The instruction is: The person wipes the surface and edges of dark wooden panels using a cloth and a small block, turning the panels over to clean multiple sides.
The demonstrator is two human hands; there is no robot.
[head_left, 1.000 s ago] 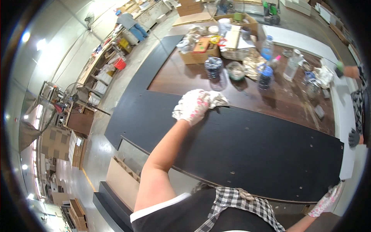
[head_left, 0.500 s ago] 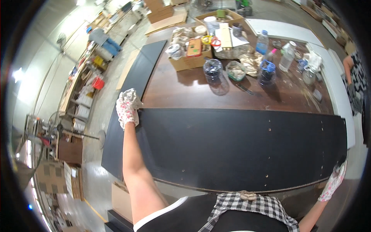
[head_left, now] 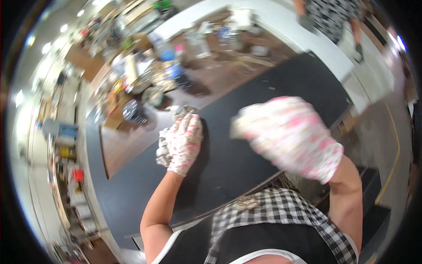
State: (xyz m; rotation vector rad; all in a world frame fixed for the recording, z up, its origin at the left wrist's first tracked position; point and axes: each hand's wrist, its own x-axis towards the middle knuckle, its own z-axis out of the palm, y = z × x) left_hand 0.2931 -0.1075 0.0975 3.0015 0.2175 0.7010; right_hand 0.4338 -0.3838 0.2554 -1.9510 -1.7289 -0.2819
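A long black panel lies across the table in front of me, with small holes in its face. My left hand, in a white glove with pink spots, is closed on a crumpled grey-white rag near the panel's far edge. My right hand, gloved the same way, is raised above the panel's right part. Motion smears its fingers, so whether it holds anything does not show.
Past the panel, the brown tabletop carries a cardboard box, clear bottles, jars and rags. White panels border the right side. A co-worker's gloved hand is beyond them; another person stands far left.
My view has swung to the right. My left hand has moved right along the panel with the rag. The right hand has come up from the panel's right end, nearer the left.
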